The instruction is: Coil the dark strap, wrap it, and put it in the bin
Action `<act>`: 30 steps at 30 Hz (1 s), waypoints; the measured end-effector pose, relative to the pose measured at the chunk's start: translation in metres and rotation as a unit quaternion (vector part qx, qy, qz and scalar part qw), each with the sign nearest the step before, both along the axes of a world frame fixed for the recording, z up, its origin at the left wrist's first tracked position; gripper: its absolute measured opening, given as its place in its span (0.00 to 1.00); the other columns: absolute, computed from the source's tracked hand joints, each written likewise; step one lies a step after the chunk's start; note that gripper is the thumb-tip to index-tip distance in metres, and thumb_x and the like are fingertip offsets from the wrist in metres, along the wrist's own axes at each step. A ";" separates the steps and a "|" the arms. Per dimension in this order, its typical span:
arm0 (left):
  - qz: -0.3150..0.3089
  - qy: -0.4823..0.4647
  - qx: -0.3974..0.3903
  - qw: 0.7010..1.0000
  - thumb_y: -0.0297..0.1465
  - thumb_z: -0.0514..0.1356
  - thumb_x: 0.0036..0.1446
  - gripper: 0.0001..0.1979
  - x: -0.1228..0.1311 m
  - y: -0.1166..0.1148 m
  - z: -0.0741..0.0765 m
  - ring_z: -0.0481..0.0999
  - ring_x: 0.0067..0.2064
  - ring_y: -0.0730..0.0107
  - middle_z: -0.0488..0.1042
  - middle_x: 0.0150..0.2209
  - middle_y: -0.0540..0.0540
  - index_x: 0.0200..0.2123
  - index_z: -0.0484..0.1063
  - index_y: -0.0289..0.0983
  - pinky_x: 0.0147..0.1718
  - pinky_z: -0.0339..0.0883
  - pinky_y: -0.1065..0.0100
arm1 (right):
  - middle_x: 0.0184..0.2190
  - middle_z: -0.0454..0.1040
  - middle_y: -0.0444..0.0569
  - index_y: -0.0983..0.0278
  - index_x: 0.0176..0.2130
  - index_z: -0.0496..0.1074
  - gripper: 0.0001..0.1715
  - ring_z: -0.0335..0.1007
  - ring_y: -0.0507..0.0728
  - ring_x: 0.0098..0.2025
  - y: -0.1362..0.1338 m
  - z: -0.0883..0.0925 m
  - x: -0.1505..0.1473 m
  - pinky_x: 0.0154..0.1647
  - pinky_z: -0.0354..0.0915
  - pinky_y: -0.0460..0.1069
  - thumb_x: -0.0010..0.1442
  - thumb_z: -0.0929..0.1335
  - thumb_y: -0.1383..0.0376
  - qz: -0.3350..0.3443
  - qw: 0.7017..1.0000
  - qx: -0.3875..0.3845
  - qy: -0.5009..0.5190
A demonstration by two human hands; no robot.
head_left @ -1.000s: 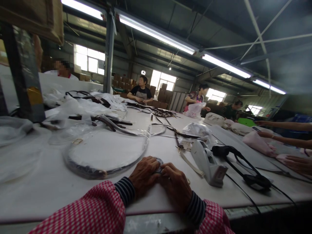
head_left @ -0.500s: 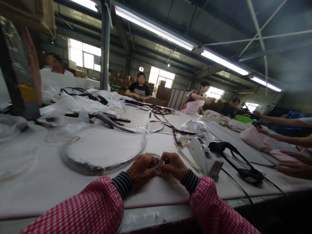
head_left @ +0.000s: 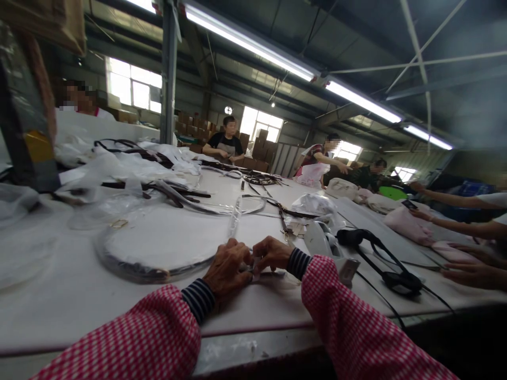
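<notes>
Compared with half a second ago, the right hand (head_left: pixel 271 251) sits a little higher, and its forearm has swung outward. It pinches a pale strip (head_left: pixel 256 265) between thumb and fingertips, to the left of the tape dispenser (head_left: pixel 315 238). The left hand (head_left: pixel 228 268), farther left of the dispenser, has stayed low, its thumb and fingers closed on a small grey piece (head_left: pixel 248 267). That reads as one hand steadying while the other works the strip. The fingers cover most of the piece, so I can't say for sure what it is.

All this happens on a pale table (head_left: pixel 130 314). Well left of the dispenser, a long strap in clear plastic (head_left: pixel 132 272) lies in a wide curve. Beyond the dispenser are dark straps (head_left: pixel 264 179) and, farther left, heaped plastic bags (head_left: pixel 106 173). Just right of it lies a black headband-like device (head_left: pixel 378 258) with cables.

In the room beyond the dispenser, co-workers (head_left: pixel 226 145) are at the far side near stacked boxes (head_left: pixel 263 145), under tube lights (head_left: pixel 253 39). To its right, another person's hand holds a phone (head_left: pixel 409 204).
</notes>
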State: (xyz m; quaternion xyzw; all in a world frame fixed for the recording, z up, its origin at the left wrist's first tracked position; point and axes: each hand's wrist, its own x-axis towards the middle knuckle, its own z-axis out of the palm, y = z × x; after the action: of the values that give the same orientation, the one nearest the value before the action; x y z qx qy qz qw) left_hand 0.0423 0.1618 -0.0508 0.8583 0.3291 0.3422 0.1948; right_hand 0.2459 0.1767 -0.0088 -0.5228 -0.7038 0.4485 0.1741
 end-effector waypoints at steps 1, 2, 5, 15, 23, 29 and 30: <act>0.012 0.018 0.002 1.000 0.31 0.68 0.48 0.11 -0.001 0.000 0.002 0.70 0.46 0.52 0.74 0.38 0.46 0.34 0.71 0.38 0.46 0.60 0.54 | 0.19 0.70 0.36 0.67 0.25 0.73 0.14 0.61 0.46 0.19 0.001 -0.001 0.000 0.14 0.59 0.39 0.36 0.78 0.68 0.002 1.000 -0.002 0.000; 0.019 0.041 0.005 0.999 0.32 0.69 0.48 0.12 -0.002 0.000 0.003 0.69 0.48 0.51 0.74 0.39 0.46 0.35 0.72 0.38 0.46 0.60 0.54 | 0.19 0.69 0.36 0.67 0.24 0.72 0.14 0.60 0.45 0.18 0.001 -0.001 0.001 0.14 0.58 0.39 0.37 0.78 0.68 0.005 1.000 -0.004 0.000; 0.008 0.096 0.011 0.995 0.37 0.70 0.51 0.12 -0.003 0.001 0.006 0.68 0.50 0.52 0.75 0.42 0.46 0.35 0.74 0.40 0.47 0.62 0.54 | 0.16 0.66 0.34 0.67 0.22 0.69 0.15 0.56 0.44 0.17 0.004 -0.003 0.002 0.13 0.56 0.39 0.36 0.78 0.68 0.016 1.000 -0.016 0.004; -0.041 0.079 0.004 0.996 0.34 0.67 0.57 0.06 0.000 0.003 0.002 0.65 0.50 0.53 0.76 0.41 0.46 0.39 0.81 0.43 0.47 0.62 0.57 | 0.24 0.75 0.43 0.68 0.32 0.76 0.19 0.69 0.49 0.22 0.003 0.007 0.009 0.16 0.65 0.41 0.41 0.78 0.60 0.049 0.997 -0.051 0.023; -0.061 0.062 -0.016 0.996 0.34 0.69 0.55 0.07 -0.002 0.004 0.003 0.65 0.49 0.54 0.76 0.41 0.46 0.39 0.82 0.43 0.49 0.61 0.59 | 0.24 0.75 0.44 0.68 0.33 0.77 0.17 0.70 0.49 0.22 0.006 0.010 0.005 0.15 0.63 0.40 0.44 0.76 0.61 0.062 0.997 -0.035 -0.018; -0.055 0.072 -0.020 0.996 0.38 0.71 0.54 0.09 -0.001 0.007 0.002 0.66 0.48 0.55 0.75 0.40 0.45 0.35 0.82 0.40 0.49 0.62 0.58 | 0.19 0.72 0.41 0.68 0.29 0.77 0.14 0.67 0.49 0.19 0.017 0.018 -0.004 0.17 0.61 0.41 0.45 0.78 0.61 0.093 0.991 -0.016 -0.099; -0.054 0.072 -0.021 0.996 0.38 0.70 0.55 0.09 -0.001 0.007 0.002 0.66 0.48 0.55 0.75 0.40 0.46 0.35 0.82 0.40 0.49 0.62 0.58 | 0.18 0.71 0.40 0.68 0.28 0.77 0.11 0.66 0.49 0.19 0.015 0.019 -0.005 0.18 0.61 0.42 0.46 0.77 0.63 0.092 0.990 0.002 -0.111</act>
State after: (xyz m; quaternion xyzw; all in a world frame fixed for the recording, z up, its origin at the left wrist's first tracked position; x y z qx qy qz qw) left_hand 0.0411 0.1684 -0.0489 0.8928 0.3027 0.2617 0.2069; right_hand 0.2407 0.1913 0.0102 -0.5021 -0.7646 0.4005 0.0535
